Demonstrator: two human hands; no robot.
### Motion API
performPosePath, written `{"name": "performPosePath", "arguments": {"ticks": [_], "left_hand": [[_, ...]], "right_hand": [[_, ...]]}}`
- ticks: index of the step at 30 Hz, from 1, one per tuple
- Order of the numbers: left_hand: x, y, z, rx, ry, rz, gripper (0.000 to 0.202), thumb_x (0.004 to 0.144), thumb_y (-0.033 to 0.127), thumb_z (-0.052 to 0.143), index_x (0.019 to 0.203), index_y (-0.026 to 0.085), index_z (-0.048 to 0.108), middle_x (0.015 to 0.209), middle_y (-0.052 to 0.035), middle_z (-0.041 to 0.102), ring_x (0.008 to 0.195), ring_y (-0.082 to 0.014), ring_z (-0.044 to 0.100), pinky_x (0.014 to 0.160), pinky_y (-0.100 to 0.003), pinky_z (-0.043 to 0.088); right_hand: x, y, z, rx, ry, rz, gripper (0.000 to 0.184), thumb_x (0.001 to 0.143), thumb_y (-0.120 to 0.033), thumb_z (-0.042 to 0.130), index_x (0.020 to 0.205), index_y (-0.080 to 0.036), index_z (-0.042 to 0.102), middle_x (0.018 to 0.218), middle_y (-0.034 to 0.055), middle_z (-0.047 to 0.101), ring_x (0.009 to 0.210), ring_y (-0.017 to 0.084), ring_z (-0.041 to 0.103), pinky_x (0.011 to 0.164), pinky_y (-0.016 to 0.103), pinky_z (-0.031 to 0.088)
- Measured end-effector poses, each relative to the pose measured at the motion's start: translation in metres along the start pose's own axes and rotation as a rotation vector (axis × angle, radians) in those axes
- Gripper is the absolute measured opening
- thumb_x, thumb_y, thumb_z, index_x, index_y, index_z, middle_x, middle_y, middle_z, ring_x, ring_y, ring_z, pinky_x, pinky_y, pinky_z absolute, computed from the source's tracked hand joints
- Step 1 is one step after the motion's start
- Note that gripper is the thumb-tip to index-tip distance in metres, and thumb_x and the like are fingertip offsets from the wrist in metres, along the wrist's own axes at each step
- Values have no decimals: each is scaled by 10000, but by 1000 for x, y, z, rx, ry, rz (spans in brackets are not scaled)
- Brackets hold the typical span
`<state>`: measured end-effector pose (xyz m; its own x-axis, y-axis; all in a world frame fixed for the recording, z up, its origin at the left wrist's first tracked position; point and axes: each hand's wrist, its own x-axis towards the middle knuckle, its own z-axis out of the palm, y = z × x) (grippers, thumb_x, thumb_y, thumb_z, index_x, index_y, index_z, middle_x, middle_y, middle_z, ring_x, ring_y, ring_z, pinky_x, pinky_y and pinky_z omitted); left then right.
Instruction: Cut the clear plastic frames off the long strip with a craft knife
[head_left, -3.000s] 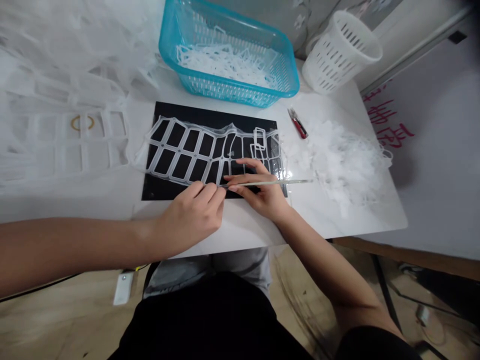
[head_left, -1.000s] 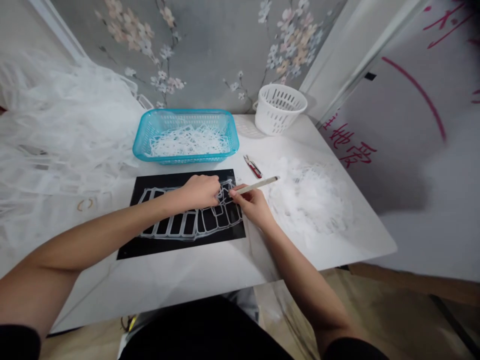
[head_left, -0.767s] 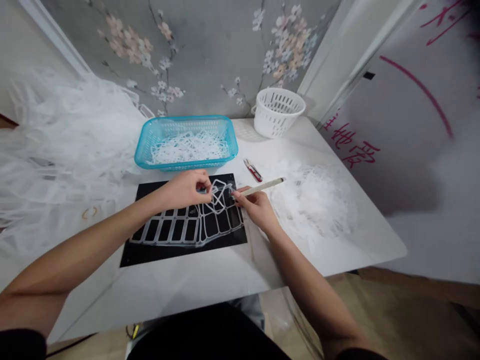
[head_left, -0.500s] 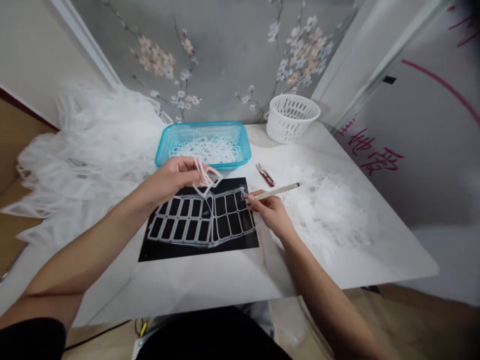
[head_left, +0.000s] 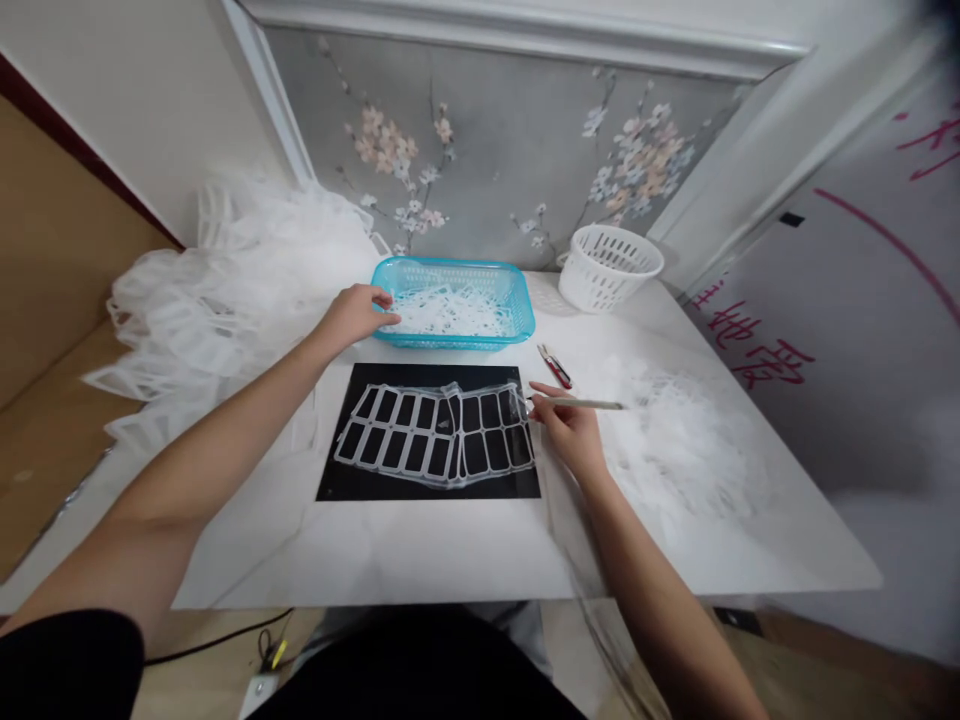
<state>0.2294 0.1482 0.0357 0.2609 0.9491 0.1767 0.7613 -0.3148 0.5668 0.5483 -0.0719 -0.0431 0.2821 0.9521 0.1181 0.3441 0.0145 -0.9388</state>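
blue plastic is overlapped by the left hand [head_left: 358, 315] at the left end of the basket [head_left: 480, 341], with thumb and fingers spread apart; whether the rim is touched cannot be told. white frames [head_left: 454, 312] are heaped inside, just right of those fingers.

by the right hand [head_left: 569, 430] a thin tool [head_left: 589, 404] is pinched between thumb and fingers, its shaft pointed out to the right. left of that pinch, and nearer the body than the left hand, a pale sheet [head_left: 411, 430] is laid on a black mat [head_left: 339, 487], its right end just beside the right fingertips.

just beyond the right hand, red snips [head_left: 556, 368] are laid; farther past them a bin [head_left: 600, 285] is stood. scraps [head_left: 682, 440] are piled right of the pinch, and white netting [head_left: 232, 290] is heaped left of the left hand.
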Motion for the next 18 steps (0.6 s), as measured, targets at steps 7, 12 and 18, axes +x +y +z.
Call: {"name": "performPosePath", "arguments": {"ticks": [7, 12, 18], "left_hand": [[-99, -33, -8, 197, 1, 125, 287, 877, 428, 586, 1012, 193, 678, 1016, -56, 641, 824, -182, 611, 806, -308, 463], [-139, -60, 14, 26, -186, 111, 326, 852, 435, 591, 1039, 180, 670, 1134, -102, 575, 1112, -271, 560, 1016, -420, 426], [-144, -59, 14, -333, -216, -34, 257, 920, 460, 482, 935, 205, 506, 1046, -65, 656, 921, -197, 659, 862, -385, 542]], "right_hand": [[-6, 10, 11, -575, -22, -136, 243, 851, -438, 639, 950, -218, 666, 1043, 90, 732, 979, 275, 628, 887, 424, 485], [-8, 10, 23, -594, -20, -180, 156, 899, -334, 497, 846, -226, 596, 883, 51, 727, 859, 243, 627, 823, 377, 468], [-8, 5, 11, -416, 133, -25, 163, 860, -365, 525, 823, -212, 567, 831, 36, 714, 691, 188, 648, 697, 318, 493]]}}
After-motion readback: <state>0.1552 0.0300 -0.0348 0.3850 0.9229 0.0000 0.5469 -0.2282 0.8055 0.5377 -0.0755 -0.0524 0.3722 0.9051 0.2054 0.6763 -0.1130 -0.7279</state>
